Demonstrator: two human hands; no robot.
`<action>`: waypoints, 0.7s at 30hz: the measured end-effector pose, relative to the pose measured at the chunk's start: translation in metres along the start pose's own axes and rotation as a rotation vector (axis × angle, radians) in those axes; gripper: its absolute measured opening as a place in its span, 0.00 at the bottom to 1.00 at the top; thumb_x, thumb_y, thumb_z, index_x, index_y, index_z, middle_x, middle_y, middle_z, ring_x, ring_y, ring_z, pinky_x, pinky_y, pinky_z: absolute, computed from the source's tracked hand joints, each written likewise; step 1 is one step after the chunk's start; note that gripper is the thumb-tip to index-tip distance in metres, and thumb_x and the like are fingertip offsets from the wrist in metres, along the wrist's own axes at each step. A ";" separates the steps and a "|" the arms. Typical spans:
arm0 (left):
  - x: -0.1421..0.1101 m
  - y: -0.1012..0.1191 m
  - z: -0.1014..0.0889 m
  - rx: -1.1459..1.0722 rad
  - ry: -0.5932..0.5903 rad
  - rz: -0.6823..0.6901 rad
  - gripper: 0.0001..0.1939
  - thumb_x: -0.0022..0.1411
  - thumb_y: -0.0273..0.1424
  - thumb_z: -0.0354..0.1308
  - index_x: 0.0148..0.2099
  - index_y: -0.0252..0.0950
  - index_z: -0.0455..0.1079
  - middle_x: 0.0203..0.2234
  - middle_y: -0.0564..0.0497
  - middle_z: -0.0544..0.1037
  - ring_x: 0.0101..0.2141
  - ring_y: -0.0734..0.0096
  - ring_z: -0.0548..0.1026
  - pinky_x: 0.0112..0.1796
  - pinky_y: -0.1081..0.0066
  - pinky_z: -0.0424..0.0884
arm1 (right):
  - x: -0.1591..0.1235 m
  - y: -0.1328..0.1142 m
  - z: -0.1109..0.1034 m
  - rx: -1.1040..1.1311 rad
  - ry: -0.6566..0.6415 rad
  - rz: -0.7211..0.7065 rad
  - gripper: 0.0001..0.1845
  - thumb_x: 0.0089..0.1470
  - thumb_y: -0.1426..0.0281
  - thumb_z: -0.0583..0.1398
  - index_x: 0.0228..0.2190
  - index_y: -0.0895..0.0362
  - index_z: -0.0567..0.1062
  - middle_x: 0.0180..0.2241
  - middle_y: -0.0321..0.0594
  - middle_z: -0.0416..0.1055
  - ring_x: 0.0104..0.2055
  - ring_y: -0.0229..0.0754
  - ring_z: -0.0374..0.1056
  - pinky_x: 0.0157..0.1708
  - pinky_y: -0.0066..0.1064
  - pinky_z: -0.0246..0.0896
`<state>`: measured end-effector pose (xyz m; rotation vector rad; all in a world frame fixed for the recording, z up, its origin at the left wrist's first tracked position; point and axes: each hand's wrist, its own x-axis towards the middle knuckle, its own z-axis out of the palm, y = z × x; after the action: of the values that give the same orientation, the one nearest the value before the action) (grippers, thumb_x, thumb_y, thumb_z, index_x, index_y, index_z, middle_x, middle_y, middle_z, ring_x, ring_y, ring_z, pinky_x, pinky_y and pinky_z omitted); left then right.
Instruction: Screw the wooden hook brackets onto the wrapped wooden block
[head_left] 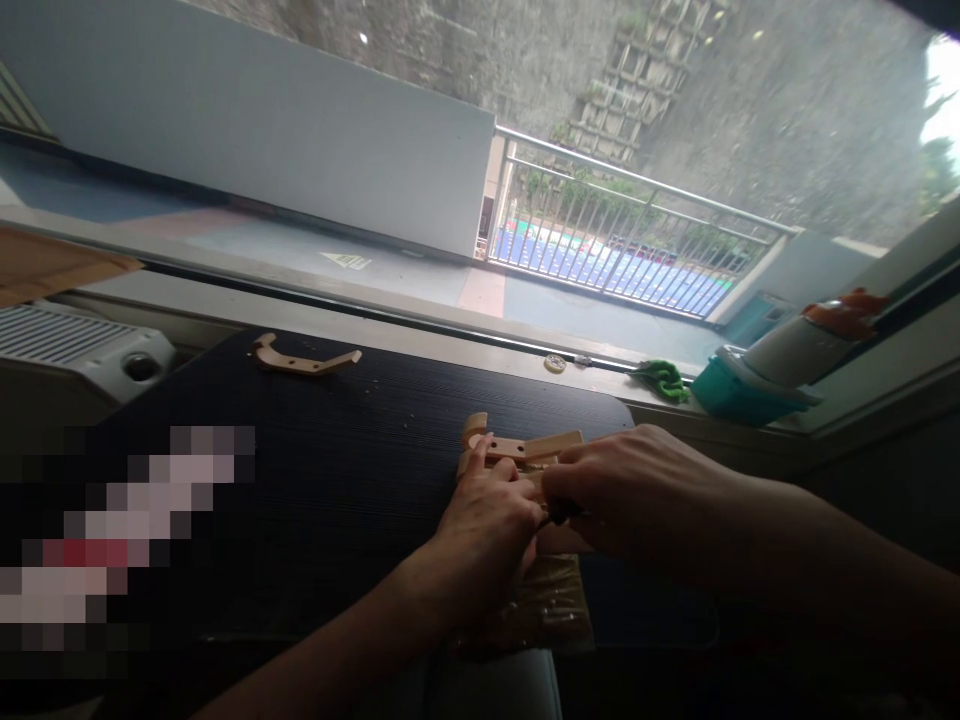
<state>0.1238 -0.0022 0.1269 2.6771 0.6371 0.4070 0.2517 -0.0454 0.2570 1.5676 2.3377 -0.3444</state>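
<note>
My left hand (491,510) bears down on a pale curved wooden piece (510,447) with dark holes, one finger stretched onto its left end and the others bent. Close on its right, my right hand (600,475) is closed around a small dark object (559,512), mostly hidden, so its kind cannot be told. Shiny yellowish-brown plastic wrapping (555,595) lies below both hands and over the table's near edge. A second curved wooden piece (304,363) with holes rests apart at the far left of the dark table (352,500).
Along the windowsill sit a round pale disc (555,364), a green cloth (664,380) and a teal container (739,390) with a white, orange-topped bottle (802,345). A white slatted unit (82,345) stands left. A blurred-out patch covers the lower left.
</note>
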 end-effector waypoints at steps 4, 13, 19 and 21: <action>-0.001 0.000 0.001 -0.001 0.014 -0.003 0.06 0.56 0.27 0.57 0.31 0.38 0.75 0.29 0.51 0.78 0.41 0.59 0.70 0.59 0.42 0.43 | 0.006 -0.007 -0.005 -0.003 -0.069 -0.008 0.08 0.54 0.78 0.59 0.30 0.57 0.78 0.28 0.40 0.75 0.32 0.39 0.70 0.31 0.25 0.55; 0.000 0.001 -0.004 -0.026 -0.016 0.009 0.07 0.55 0.27 0.57 0.28 0.38 0.74 0.31 0.52 0.78 0.41 0.60 0.71 0.58 0.42 0.42 | 0.010 -0.008 -0.001 -0.090 -0.093 0.142 0.11 0.58 0.71 0.56 0.27 0.57 0.77 0.26 0.40 0.76 0.28 0.40 0.71 0.23 0.27 0.49; 0.000 0.000 0.000 -0.050 0.009 0.003 0.07 0.56 0.28 0.57 0.28 0.39 0.75 0.30 0.52 0.78 0.42 0.58 0.70 0.58 0.41 0.41 | 0.004 -0.005 -0.006 0.000 -0.054 0.016 0.07 0.53 0.74 0.61 0.35 0.55 0.78 0.32 0.39 0.76 0.35 0.41 0.72 0.31 0.25 0.55; 0.000 0.000 0.001 -0.029 0.012 0.006 0.07 0.57 0.28 0.57 0.28 0.38 0.75 0.30 0.51 0.79 0.42 0.57 0.70 0.58 0.41 0.42 | 0.003 -0.005 -0.005 -0.005 -0.055 -0.028 0.06 0.54 0.75 0.60 0.33 0.56 0.78 0.30 0.40 0.76 0.35 0.41 0.72 0.32 0.25 0.56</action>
<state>0.1237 -0.0022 0.1260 2.6513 0.6214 0.4314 0.2457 -0.0426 0.2604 1.5049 2.3196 -0.3834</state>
